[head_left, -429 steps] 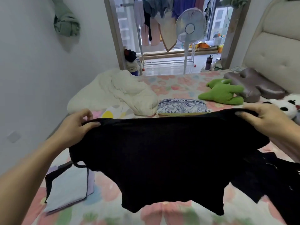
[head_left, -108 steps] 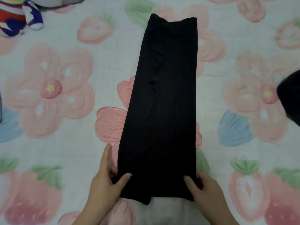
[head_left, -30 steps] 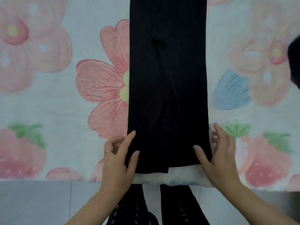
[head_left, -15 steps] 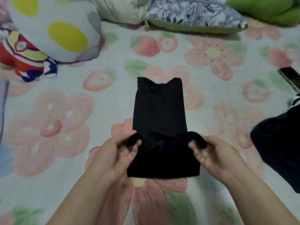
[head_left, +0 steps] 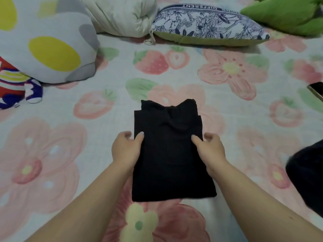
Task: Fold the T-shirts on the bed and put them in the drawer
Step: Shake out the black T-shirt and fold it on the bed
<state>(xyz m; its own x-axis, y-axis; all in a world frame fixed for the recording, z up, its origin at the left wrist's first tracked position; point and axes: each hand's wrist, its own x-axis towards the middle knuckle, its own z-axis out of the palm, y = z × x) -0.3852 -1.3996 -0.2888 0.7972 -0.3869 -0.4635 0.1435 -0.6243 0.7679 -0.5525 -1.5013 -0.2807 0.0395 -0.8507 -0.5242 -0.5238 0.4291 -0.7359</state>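
Two bare hands are on the shirt. The left hand pinches the left edge of the folded black T-shirt, thumb on top, fingers curled at the side. The right hand pinches the right edge the same way.

The shirt is a compact rectangle with a narrower layer poking out at its far end. It lies on the white bed sheet printed with pink flowers and strawberries, between the forearms.

A dark heap of clothing sits apart at the right edge, with a dark-screened phone further up. Far left are a grey cushion with yellow spots and, beside it, a red, white and blue striped plush toy.

Along the back are a cream rolled quilt, a blue-and-white floral pouch and a green plush.
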